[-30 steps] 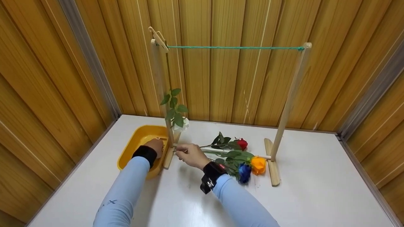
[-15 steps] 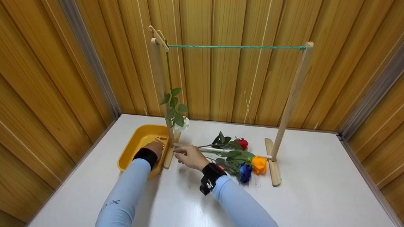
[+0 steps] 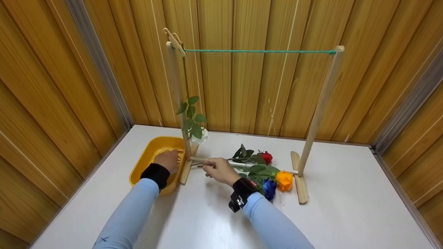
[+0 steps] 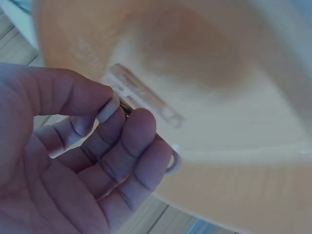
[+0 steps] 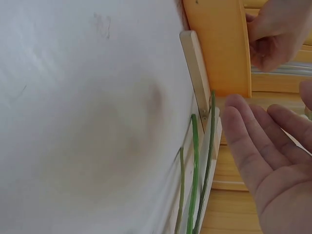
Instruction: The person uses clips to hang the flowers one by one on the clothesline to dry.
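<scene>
My left hand (image 3: 166, 161) is inside the yellow basin (image 3: 140, 164), fingertips and thumb pinching a wooden clothespin (image 4: 173, 164), mostly covered by the fingers in the left wrist view. Another clothespin (image 4: 146, 95) lies on the basin floor. Above the table, my right hand (image 3: 220, 170) hovers beside several green stems (image 5: 195, 170); its fingers are loosely extended and hold nothing. Those stems run back to a red rose (image 3: 266, 158), an orange rose (image 3: 284, 181) and a blue rose (image 3: 269, 188) lying on the table.
A wooden rack carries a green cord (image 3: 256, 51) between its left post and right post (image 3: 319, 114). One clothespin (image 3: 175, 42) on the cord's left end holds a white rose (image 3: 200, 136) hanging head down. Wood-patterned walls surround the white table (image 3: 349, 193).
My right hand has shifted right along the stems, so their cut ends show. The left hand has turned and moved slightly left within the basin.
</scene>
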A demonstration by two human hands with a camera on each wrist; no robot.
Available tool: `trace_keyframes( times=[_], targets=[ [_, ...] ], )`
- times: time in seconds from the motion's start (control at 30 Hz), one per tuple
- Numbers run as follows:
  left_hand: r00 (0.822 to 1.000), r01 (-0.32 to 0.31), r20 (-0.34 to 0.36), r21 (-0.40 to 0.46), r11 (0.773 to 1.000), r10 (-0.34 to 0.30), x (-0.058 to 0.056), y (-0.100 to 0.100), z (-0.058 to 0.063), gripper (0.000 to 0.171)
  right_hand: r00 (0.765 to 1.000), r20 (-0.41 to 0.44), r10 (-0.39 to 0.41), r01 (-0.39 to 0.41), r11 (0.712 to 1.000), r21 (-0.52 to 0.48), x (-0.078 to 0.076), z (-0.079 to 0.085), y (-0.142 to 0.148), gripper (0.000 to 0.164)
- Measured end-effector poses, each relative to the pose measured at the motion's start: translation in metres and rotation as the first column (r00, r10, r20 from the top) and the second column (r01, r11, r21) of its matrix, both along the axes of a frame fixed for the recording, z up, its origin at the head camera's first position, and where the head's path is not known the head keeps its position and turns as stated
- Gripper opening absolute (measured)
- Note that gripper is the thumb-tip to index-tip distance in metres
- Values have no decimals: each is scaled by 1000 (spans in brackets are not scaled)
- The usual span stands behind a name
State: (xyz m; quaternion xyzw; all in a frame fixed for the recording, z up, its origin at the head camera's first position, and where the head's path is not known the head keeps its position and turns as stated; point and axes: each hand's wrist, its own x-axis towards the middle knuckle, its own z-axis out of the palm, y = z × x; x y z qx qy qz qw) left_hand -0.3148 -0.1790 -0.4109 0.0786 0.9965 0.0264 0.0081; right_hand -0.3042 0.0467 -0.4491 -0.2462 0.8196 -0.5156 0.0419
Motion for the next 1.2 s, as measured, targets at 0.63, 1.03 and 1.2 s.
trace_keyframes(
  times=[0.63, 1.03, 1.2],
  targets=[
    [951, 196, -278, 203, 959, -135, 28, 49, 34, 14, 999, -35, -39, 36, 996, -80, 4, 5, 51, 26],
    [847, 384, -470, 216, 898, -249, 51, 84, 31, 10, 994, -82, -69, 56, 987, -152, 16, 14, 75, 27],
    [823, 419, -502, 219, 881, -266, 65, 97, 25, 14, 992, -102, -80, 57, 977, -207, 29, 16, 83, 28]
  ],
)
